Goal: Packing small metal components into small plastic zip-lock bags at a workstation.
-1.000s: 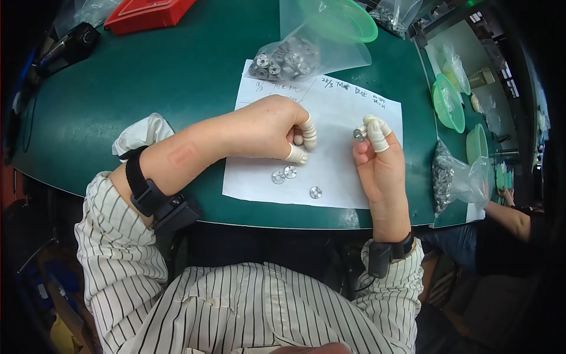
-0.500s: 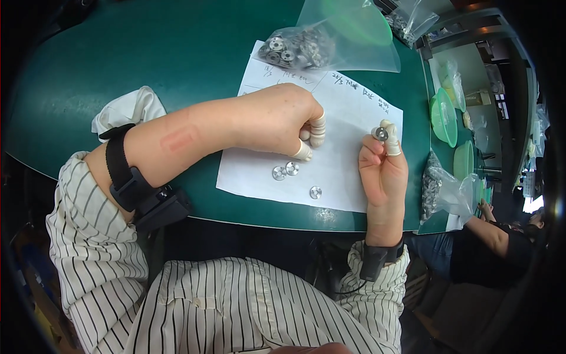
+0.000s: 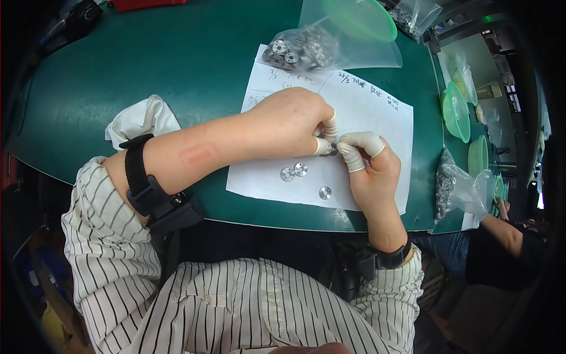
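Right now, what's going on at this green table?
A person in a striped shirt works over a sheet of paper on the green table. Left hand and right hand, both with white finger cots, meet fingertip to fingertip and pinch a small metal part between them. Three round metal washers lie loose on the paper just below. A clear bag of similar parts sits at the sheet's far edge.

**Green table and what lies on it**

The dark green table (image 3: 177,65) carries a white paper sheet (image 3: 377,118) with three loose metal discs (image 3: 300,170), a clear bag of discs (image 3: 306,50), a crumpled white cloth (image 3: 141,118) and green bowls (image 3: 455,111) at its right edge
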{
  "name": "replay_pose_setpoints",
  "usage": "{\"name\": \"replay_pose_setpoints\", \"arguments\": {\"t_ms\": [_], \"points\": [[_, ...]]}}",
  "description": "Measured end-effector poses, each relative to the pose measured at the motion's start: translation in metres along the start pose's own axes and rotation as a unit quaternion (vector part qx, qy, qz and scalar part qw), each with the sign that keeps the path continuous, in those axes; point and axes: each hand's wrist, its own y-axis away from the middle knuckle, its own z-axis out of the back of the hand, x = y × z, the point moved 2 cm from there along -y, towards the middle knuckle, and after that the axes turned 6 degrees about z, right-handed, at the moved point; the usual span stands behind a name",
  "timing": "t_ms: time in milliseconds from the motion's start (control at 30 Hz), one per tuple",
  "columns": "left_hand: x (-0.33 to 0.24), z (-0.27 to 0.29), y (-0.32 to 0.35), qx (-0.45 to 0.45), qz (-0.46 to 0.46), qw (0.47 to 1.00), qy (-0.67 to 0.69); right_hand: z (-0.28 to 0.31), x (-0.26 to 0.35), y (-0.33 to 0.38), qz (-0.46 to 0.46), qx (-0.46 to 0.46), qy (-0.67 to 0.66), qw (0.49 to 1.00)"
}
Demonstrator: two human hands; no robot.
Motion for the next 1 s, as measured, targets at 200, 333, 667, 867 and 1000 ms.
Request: {"name": "replay_pose_setpoints", "arguments": {"t_ms": [200, 333, 667, 867, 1000], "points": [[0.001, -0.001, -0.001, -0.014, -0.001, 1.000, -0.022, -0.003, 0.006, -0.003, 0.090, 0.024, 0.104, 0.990], [0.000, -0.001, -0.001, -0.013, 0.005, 1.000, -0.014, -0.002, 0.004, -0.002, 0.039, 0.012, 0.077, 0.996], [0.000, -0.001, -0.001, 0.000, 0.014, 1.000, -0.008, -0.001, -0.003, 0.002, -0.003, -0.009, -0.016, 1.000], [-0.002, 0.002, 0.002, 0.003, 0.026, 1.000, -0.006, 0.008, -0.004, -0.002, -0.242, -0.080, -0.298, 0.920], [0.001, 0.001, 0.000, 0.005, 0.024, 1.000, 0.004, 0.007, -0.008, -0.001, -0.232, -0.102, -0.298, 0.920]]}}
